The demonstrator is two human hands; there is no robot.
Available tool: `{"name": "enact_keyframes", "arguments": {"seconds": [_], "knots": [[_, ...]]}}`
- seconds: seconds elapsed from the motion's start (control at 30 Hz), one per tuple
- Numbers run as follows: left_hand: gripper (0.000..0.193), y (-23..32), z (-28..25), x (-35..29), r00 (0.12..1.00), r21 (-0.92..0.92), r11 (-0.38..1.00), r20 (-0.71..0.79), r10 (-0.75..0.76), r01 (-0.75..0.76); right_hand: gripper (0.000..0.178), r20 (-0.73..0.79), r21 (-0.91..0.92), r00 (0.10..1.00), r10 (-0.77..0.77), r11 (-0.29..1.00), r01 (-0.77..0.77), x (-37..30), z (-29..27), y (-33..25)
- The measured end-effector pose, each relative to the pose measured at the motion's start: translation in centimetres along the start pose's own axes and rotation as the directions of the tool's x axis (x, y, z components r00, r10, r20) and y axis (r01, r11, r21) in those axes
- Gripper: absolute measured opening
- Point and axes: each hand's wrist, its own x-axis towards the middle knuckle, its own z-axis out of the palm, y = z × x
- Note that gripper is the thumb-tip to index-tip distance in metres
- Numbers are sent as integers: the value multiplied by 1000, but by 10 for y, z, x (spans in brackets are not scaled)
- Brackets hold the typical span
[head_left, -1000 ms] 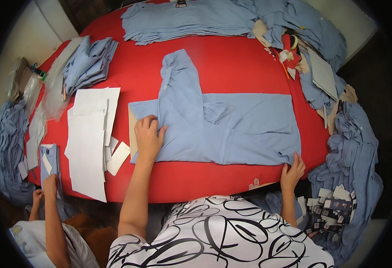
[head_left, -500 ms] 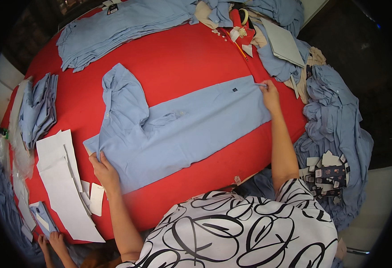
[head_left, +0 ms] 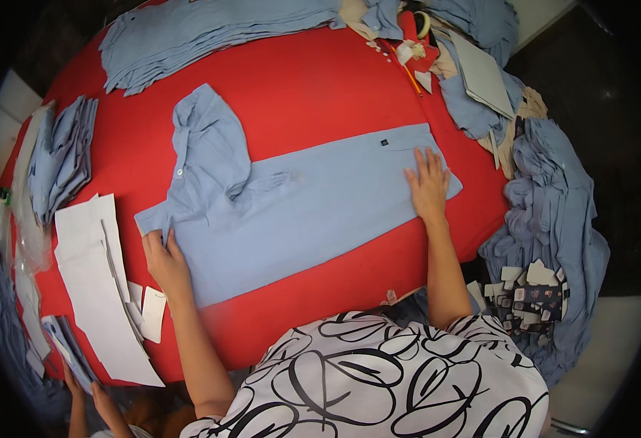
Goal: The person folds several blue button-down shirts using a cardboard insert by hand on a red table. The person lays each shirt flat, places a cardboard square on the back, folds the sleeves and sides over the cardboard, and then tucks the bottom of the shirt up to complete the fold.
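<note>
A light blue shirt (head_left: pixel 298 226), folded to a long panel, lies slantwise before me, with a small dark label at its far right. Its sleeve (head_left: pixel 211 135) is folded back and sticks out beyond the far edge, with a white button at the cuff. At the shirt's left end, my left hand (head_left: pixel 167 266) grips the edge of the cloth, thumb and fingers bent about it. Flat on the right end rests my right hand (head_left: pixel 429 186), fingers spread and holding nothing.
White card sheets (head_left: pixel 101 285) lie left of the shirt, near folded blue shirts (head_left: pixel 65 157). A stack of blue garments (head_left: pixel 211 36) spans the far edge of the red table (head_left: pixel 313 95). Heaped garments (head_left: pixel 554 212) with tags hang at right. Another person's hands (head_left: pixel 87 390) hold a blue item, lower left.
My right hand has let go of the shirt's right end and now lies spread on the cloth. That end is flatter. The left hand stays at the left edge.
</note>
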Motion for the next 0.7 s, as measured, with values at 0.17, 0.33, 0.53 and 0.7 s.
{"name": "enact_keyframes", "arguments": {"seconds": [0.17,0.33,0.53,0.7], "knots": [[17,-4,-2,0,993,61,993,-39,108,-106,61,117,-28,973,199,980,-197,41,-18,-16],[21,-10,-5,2,999,-97,995,33,1,2,38,-13,529,925,-379,783,327,104,-49,-184],[35,-23,-34,13,948,-274,958,318,6,86,56,-148,420,639,-755,537,732,155,-10,-387],[39,-18,-42,16,931,-279,957,365,25,84,42,415,263,519,-747,645,717,183,-50,-433]]}}
